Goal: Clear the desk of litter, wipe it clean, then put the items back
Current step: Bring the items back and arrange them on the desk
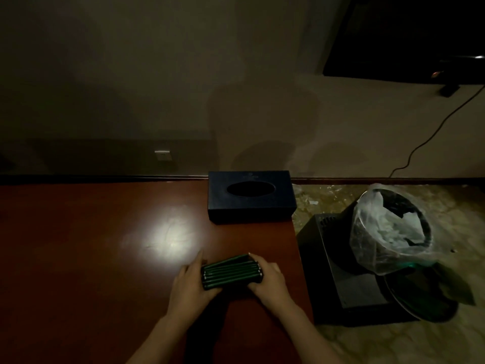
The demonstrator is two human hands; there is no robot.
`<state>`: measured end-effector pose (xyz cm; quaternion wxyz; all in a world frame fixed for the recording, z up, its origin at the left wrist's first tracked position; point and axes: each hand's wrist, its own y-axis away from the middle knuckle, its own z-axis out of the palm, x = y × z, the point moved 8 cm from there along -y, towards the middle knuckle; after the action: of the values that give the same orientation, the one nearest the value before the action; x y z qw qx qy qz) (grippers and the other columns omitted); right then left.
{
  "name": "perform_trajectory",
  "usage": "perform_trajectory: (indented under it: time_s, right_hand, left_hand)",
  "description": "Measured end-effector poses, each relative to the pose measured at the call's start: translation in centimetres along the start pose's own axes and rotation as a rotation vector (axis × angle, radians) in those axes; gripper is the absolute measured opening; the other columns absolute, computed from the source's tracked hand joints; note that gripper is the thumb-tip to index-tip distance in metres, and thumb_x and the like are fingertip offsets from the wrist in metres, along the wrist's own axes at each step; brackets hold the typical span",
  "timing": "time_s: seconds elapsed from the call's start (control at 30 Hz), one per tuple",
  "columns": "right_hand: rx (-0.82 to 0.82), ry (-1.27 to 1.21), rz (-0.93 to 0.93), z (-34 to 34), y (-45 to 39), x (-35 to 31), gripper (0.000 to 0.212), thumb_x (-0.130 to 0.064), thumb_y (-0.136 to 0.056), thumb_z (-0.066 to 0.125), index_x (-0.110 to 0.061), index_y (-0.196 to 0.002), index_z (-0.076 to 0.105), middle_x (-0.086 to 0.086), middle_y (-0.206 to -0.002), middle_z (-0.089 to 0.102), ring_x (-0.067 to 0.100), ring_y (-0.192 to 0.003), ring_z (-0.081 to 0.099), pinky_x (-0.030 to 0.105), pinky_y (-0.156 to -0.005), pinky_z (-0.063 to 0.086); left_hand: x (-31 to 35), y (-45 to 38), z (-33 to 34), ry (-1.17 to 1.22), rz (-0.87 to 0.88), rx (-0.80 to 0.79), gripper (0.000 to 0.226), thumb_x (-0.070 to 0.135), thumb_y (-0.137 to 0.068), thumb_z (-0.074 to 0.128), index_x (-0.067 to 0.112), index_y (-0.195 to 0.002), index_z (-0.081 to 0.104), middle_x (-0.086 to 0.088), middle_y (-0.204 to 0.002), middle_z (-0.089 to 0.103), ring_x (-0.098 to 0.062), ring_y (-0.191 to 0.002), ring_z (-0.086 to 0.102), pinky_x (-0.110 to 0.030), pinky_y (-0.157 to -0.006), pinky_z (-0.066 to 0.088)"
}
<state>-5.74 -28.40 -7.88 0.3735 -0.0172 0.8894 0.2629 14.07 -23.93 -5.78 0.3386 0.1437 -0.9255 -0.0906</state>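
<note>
Gripping a dark green, ribbed bundle of thin cylinders (231, 274) from both ends, the two hands meet near the desk's front right corner, at about five o'clock on the desktop. The left hand (189, 281) cups the bundle's left end, thumb stretched up along the far side and fingers tucked under the near edge. The right hand (268, 278) curls round the right end, fingertips over the top and thumb low at the front. The bundle lies flat on the wood, its ridges running left to right with a faint sheen; what the cylinders are made of cannot be told in the dim light.

The reddish-brown polished wooden desk (91, 258) is smooth and glossy, with a bright blotch of reflected light at its middle. At one o'clock from the hands, against the back edge, stands a dark navy rectangular tissue box (250, 208) with a matte surface and an oval slot on top; it is well apart from the bundle.

Off the desk at three o'clock, a round black waste bin lined with a crinkled clear plastic bag (388, 229) leans on a black boxy appliance (341, 271) standing on the pale mottled floor (393, 342). At one o'clock high on the wall hangs a black flat screen (409, 35), a thin dark cable (433, 132) trailing down from it.
</note>
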Motion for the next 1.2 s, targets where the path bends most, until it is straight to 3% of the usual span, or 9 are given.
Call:
perform_trajectory:
  time_s: [0.1, 0.2, 0.27, 0.33, 0.43, 0.7, 0.97, 1.07, 1.2]
  right_hand:
    - [-0.008, 0.019, -0.02, 0.0, -0.6, -0.2, 0.075, -0.02, -0.081, 0.067, -0.059, -0.132, 0.029, -0.007, -0.109, 0.046, 0.02, -0.114, 0.049, 0.03, -0.101, 0.039]
    - [-0.055, 0.024, -0.086, 0.5, -1.1, -1.1, 0.087, -0.029, -0.079, 0.072, -0.043, -0.147, 0.02, -0.003, -0.137, 0.047, 0.018, -0.13, 0.042, 0.037, -0.11, 0.033]
    - [-0.064, 0.04, -0.146, 0.6, -1.5, -1.3, 0.096, -0.032, -0.078, 0.073, -0.037, -0.15, 0.009, -0.007, -0.152, 0.034, 0.013, -0.14, 0.03, 0.041, -0.117, 0.022]
    - [-0.057, 0.093, -0.156, 0.2, -1.9, -1.2, 0.101, -0.031, -0.08, 0.071, -0.031, -0.151, -0.001, -0.009, -0.156, 0.022, 0.01, -0.145, 0.017, 0.035, -0.119, 0.005]
    - [-0.068, 0.131, -0.17, -0.3, -2.4, -1.0, 0.109, -0.032, -0.08, 0.072, -0.025, -0.151, -0.011, -0.015, -0.151, 0.023, 0.001, -0.14, 0.014, 0.027, -0.114, -0.002]
    - [0.057, 0.096, -0.199, -1.6, -2.9, -1.2, 0.064, -0.013, -0.076, 0.069, -0.032, -0.133, 0.046, -0.011, -0.133, 0.049, 0.009, -0.129, 0.039, 0.031, -0.11, 0.03]
    - [0.032, -0.039, -0.152, -3.2, -4.4, -1.4, 0.054, -0.012, -0.074, 0.068, -0.034, -0.121, 0.05, -0.01, -0.119, 0.056, 0.009, -0.116, 0.051, 0.032, -0.099, 0.045]
    - [0.081, -0.25, -0.162, -7.5, -5.6, -4.0, 0.052, -0.011, -0.082, 0.071, -0.027, -0.126, 0.049, -0.01, -0.12, 0.054, 0.002, -0.113, 0.05, 0.02, -0.095, 0.043]
    - [0.11, -0.341, -0.056, -11.7, -8.8, -5.6, 0.045, -0.027, -0.089, 0.065, -0.017, -0.13, 0.051, 0.001, -0.123, 0.053, 0.014, -0.11, 0.055, 0.03, -0.089, 0.051]
  left_hand:
    - [-1.2, 0.0, 0.4, 0.08, -0.051, 0.003, 0.106, 0.045, -0.068, 0.079, 0.025, -0.152, 0.017, 0.008, -0.129, 0.054, -0.016, -0.117, 0.045, -0.037, -0.095, 0.044]
    - [-1.5, -0.4, 1.5, 0.26, -0.137, -0.033, 0.104, 0.045, -0.064, 0.081, 0.027, -0.149, 0.023, 0.004, -0.126, 0.053, -0.017, -0.117, 0.049, -0.043, -0.097, 0.047]
    - [-1.2, -0.6, 2.1, 0.214, -0.133, -0.051, 0.085, 0.038, -0.069, 0.079, 0.025, -0.141, 0.036, 0.002, -0.118, 0.051, -0.021, -0.115, 0.05, -0.041, -0.093, 0.048]
    - [-0.9, -0.8, 2.3, 0.13, -0.1, -0.067, 0.066, 0.034, -0.072, 0.077, 0.028, -0.13, 0.045, 0.004, -0.11, 0.048, -0.023, -0.112, 0.049, -0.037, -0.088, 0.047]
    - [-0.7, -1.1, 2.2, 0.033, -0.082, -0.103, 0.055, 0.034, -0.075, 0.073, 0.035, -0.124, 0.048, 0.007, -0.101, 0.042, -0.022, -0.106, 0.048, -0.032, -0.083, 0.044]
    - [-0.5, -2.6, 1.5, 0.078, -0.036, -0.07, 0.053, 0.029, -0.072, 0.077, 0.04, -0.116, 0.048, 0.012, -0.099, 0.046, -0.016, -0.1, 0.051, -0.033, -0.083, 0.048]
    - [0.7, -4.1, 1.3, 0.349, -0.097, -0.009, 0.042, 0.049, -0.068, 0.07, 0.041, -0.107, 0.055, 0.009, -0.105, 0.057, -0.01, -0.1, 0.057, -0.039, -0.083, 0.054]
    - [4.0, -7.0, -0.2, 0.441, -0.159, 0.031, 0.045, 0.04, -0.075, 0.071, 0.034, -0.116, 0.053, 0.005, -0.114, 0.048, -0.011, -0.108, 0.05, -0.034, -0.089, 0.051]
    - [9.7, -11.5, -1.8, 0.657, -0.175, -0.055, 0.037, 0.023, -0.086, 0.067, 0.018, -0.12, 0.054, -0.001, -0.113, 0.062, -0.015, -0.1, 0.062, -0.02, -0.072, 0.053]
